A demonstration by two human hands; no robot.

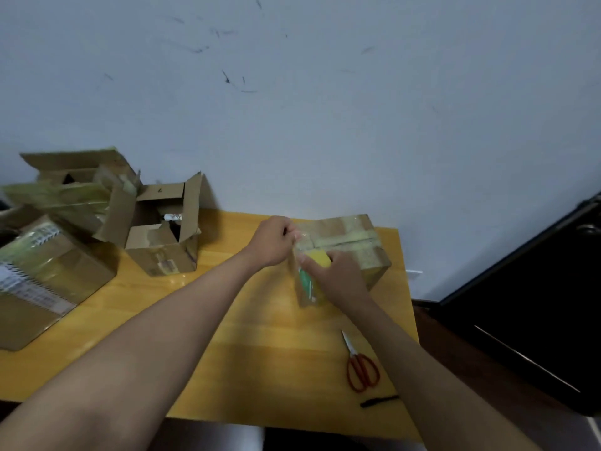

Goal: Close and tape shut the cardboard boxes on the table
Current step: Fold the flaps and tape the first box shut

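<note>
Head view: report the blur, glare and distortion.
Head view: soft throughout, motion blur worst around the tape roll and both hands; glare streak on the table near the open box; wide-angle bending tilts the table edges and stretches the forearms; scissors stay fairly legible.

closed box (351,242) taped, table's right | open box (166,236) left | tape roll (312,281) upright

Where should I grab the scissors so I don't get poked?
Grab the scissors by the red loop handles, coming from the near table edge. They lie flat with the blades pointing away toward the box, so the handles are the end nearest you.
</note>
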